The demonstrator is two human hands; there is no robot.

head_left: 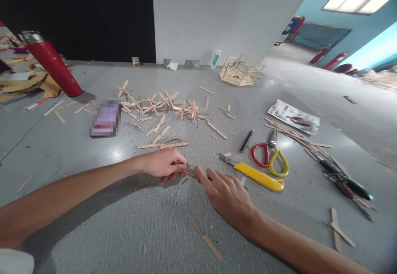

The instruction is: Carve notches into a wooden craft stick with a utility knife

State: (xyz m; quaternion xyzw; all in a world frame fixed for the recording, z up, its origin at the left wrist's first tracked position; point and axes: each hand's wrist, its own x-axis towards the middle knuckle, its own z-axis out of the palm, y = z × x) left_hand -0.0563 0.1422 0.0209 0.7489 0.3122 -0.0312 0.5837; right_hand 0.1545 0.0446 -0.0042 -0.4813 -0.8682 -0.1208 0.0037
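At far left, standing on the grey table, a red flask, well apart from the hands. Next, a blurred purple rectangle, perhaps a phone. Across the middle, a row of tangled stick clusters, and nearer, just behind the left knuckles, some flat sticks, likely to scatter in a careless backward sweep. Then the left hand, fingertips pinched on a thin wooden piece, with the right hand curled round the other end; cannot tell the full contents of the right grip, fingers being in the way. Likely trouble here: a split or snap from uneven twisting between two such close grips, or a slip from too light a pinch. Behind and right, a stick frame, a black pen, liable to roll if bumped, and a yellow knife, blade out and pointing left near the right knuckles, hence a possible cut from any backward jerk. Farther right, red-and-yellow-handled snips, a packet and dark-handled tools, probably harmless at such a remove.
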